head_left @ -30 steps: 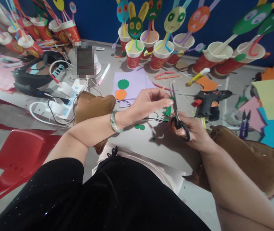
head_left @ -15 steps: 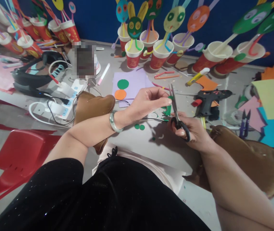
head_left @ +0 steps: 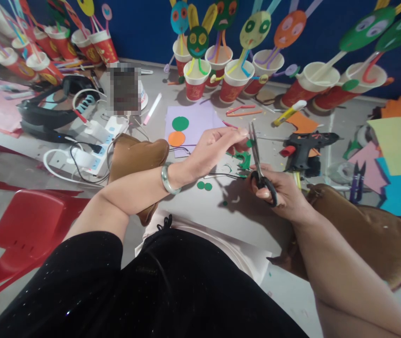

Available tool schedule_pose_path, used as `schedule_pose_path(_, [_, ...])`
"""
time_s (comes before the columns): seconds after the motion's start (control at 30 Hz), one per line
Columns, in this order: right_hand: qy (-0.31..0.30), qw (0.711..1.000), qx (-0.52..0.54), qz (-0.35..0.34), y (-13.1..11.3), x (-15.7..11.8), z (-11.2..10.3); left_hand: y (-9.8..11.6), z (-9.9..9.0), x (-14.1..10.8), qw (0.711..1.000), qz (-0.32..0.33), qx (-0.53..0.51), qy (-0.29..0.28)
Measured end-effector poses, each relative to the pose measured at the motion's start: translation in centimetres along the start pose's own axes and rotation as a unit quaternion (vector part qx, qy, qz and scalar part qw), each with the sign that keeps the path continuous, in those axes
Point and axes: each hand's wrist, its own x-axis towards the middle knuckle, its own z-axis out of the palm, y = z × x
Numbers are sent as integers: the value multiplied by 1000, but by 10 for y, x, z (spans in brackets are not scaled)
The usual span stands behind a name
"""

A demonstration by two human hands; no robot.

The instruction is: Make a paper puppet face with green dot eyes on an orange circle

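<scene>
My right hand (head_left: 279, 192) is closed round the black handles of a pair of scissors (head_left: 257, 162), whose blades point up and away from me. Close to the blades, my left hand (head_left: 221, 143) pinches a small green paper piece (head_left: 249, 143), partly hidden by its fingers. Beneath the hands lies a ragged green paper scrap (head_left: 244, 160). Two small green paper dots (head_left: 204, 186) rest on the table nearer to me. Farther off, a green paper circle (head_left: 180, 124) and an orange paper circle (head_left: 177, 139) lie on a purple sheet (head_left: 196, 115).
Red paper cups (head_left: 233, 82) with paper-faced figures line the back. A black glue gun (head_left: 306, 150) and purple-handled pliers (head_left: 358, 183) lie to the right, near coloured sheets (head_left: 397, 145). On the left are a power strip (head_left: 105, 145) and a red chair (head_left: 27, 225).
My left hand's fingers have shifted on the small green piece, the thumb and fingertip now higher beside the blades. The scissors have barely moved.
</scene>
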Motion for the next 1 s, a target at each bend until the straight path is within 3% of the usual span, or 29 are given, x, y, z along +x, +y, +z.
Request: schedule_pose_path(1.0, [-18, 1000, -24, 1, -8, 1, -3, 4, -4, 0, 999, -26, 16, -39])
